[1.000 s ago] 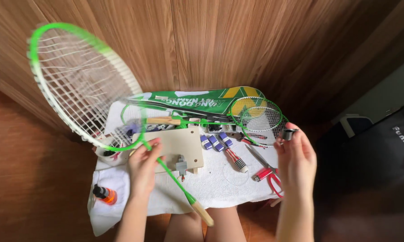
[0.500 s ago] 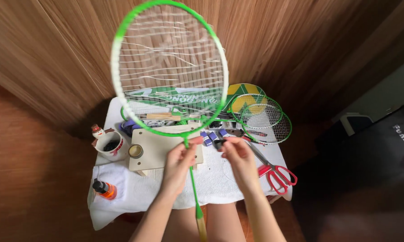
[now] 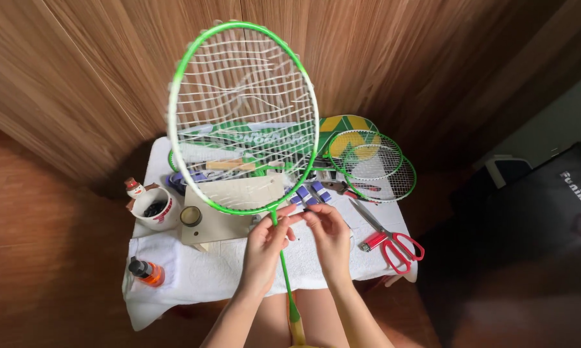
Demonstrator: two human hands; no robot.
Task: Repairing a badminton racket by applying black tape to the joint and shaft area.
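A green and white badminton racket (image 3: 242, 116) stands upright in front of me, its strings loose and broken in places. My left hand (image 3: 266, 248) grips its thin green shaft just below the head. My right hand (image 3: 329, 233) is beside it, fingertips pinched together near the shaft at the throat; whether it pinches a string I cannot tell. The handle (image 3: 295, 325) points down toward my lap.
A small table under a white cloth (image 3: 194, 277) carries a wooden board (image 3: 226, 216), a snowman mug (image 3: 154, 207), an orange-capped bottle (image 3: 147, 271), red scissors (image 3: 393, 241), blue grip rolls (image 3: 310, 192), pliers, two more rackets (image 3: 374, 164) and a green racket cover. Wood panelling stands behind.
The racket swung from tilted far left to upright and centred. My right hand came in from the table's right side to the throat beside my left hand.
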